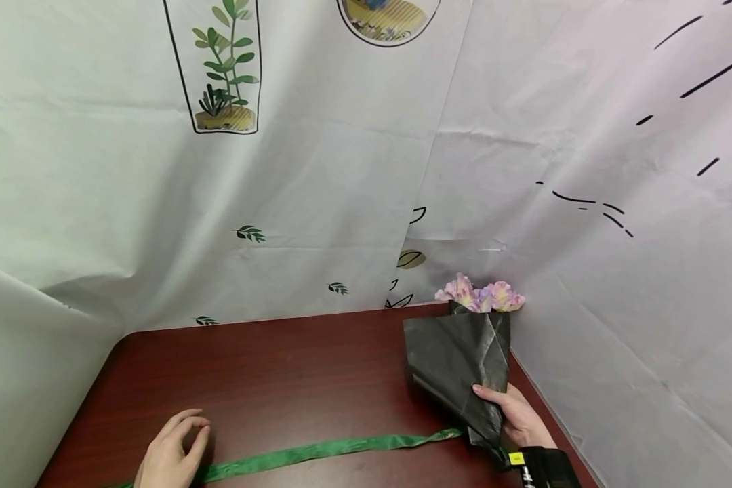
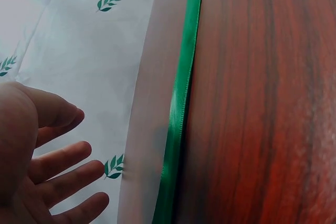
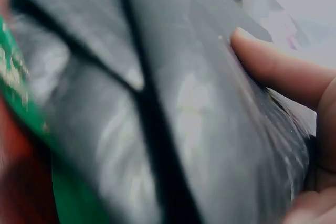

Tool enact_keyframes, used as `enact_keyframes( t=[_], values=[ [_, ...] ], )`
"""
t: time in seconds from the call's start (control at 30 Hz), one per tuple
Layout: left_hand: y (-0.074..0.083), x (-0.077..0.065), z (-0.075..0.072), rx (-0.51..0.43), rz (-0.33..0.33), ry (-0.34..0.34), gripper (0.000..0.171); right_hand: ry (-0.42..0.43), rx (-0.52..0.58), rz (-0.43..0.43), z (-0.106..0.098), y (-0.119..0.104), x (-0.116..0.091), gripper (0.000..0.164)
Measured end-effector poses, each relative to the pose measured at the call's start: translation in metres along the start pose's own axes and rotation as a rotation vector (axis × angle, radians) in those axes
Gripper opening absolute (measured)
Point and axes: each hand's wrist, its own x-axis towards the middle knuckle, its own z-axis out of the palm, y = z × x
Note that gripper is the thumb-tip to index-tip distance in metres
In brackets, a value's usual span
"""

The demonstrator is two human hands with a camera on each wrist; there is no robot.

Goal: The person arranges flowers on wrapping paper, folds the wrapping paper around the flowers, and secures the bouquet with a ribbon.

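Observation:
My right hand (image 1: 524,417) grips the lower part of a bouquet wrapped in black paper (image 1: 454,352), thumb across its front. Pink and purple flowers (image 1: 482,296) stick out of the wrap's top. In the right wrist view, the folded black wrap (image 3: 194,98) fills most of the picture beside my thumb (image 3: 278,66). A green ribbon (image 1: 317,450) stretches across the table from the bouquet's base to the left. My left hand (image 1: 173,451) is by the ribbon's left part, fingers loosely bent. The left wrist view shows that hand (image 2: 58,166) holding nothing, left of the ribbon (image 2: 181,87).
The dark red wooden table (image 1: 268,366) has a rounded back left corner. White cloth (image 1: 317,169) printed with plants and leaves hangs around its back and sides. The bouquet is near the table's right edge. A black band (image 1: 552,468) circles my right wrist.

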Motion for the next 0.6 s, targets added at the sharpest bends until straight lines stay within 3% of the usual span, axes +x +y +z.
enact_keyframes(
  t=[0.17, 0.33, 0.47, 0.6],
  values=[
    [0.014, 0.003, 0.002, -0.021, 0.025, -0.027, 0.009, 0.166, 0.062, -0.061, 0.035, -0.005, -0.001, 0.059],
    [0.053, 0.012, 0.013, -0.112, 0.128, 0.004, 0.019, 0.307, 0.103, -0.148, 0.078, -0.001, 0.001, 0.070],
    [0.098, 0.019, 0.024, -0.219, 0.275, 0.039, 0.038, 0.378, 0.106, -0.277, 0.119, 0.007, 0.006, 0.075],
    [0.149, 0.024, 0.037, -0.313, 0.489, 0.023, 0.056, 0.429, 0.119, -0.387, 0.159, 0.012, 0.011, 0.074]
  ],
)
